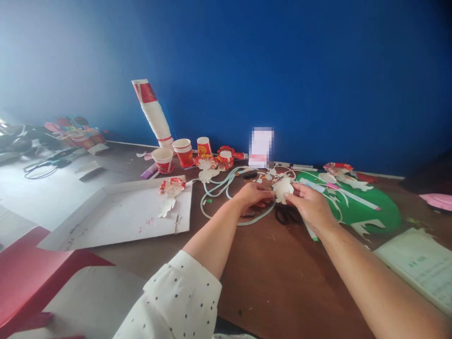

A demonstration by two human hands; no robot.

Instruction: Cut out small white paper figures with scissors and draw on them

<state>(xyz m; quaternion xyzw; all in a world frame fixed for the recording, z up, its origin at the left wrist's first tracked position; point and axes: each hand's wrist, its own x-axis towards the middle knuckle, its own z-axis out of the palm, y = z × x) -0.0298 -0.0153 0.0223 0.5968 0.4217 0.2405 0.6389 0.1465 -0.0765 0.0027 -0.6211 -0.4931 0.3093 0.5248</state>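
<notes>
A cream-white paper cutout [283, 189] with a wavy edge is held up between my two hands over the table. My right hand [312, 203] pinches its right side, thumb in front. At the cutout's left edge are the closed fingertips of my left hand [254, 194], partly overlapping it. Scissors [282, 214] with black handles lie just below, partly hidden by my right hand. Under and beside my left hand runs a coiled pale-blue cable [208, 194]. Small paper scraps [263, 179] are scattered behind the hands.
A leaning stack of paper cups [157, 120] stands against the blue wall. In front are red paper cups [163, 162]. A white cardboard lid [116, 212] holds a red-rimmed paper craft [173, 187]. Markers [353, 195] lie on a green sheet [383, 209]; a notebook [420, 263] is at right.
</notes>
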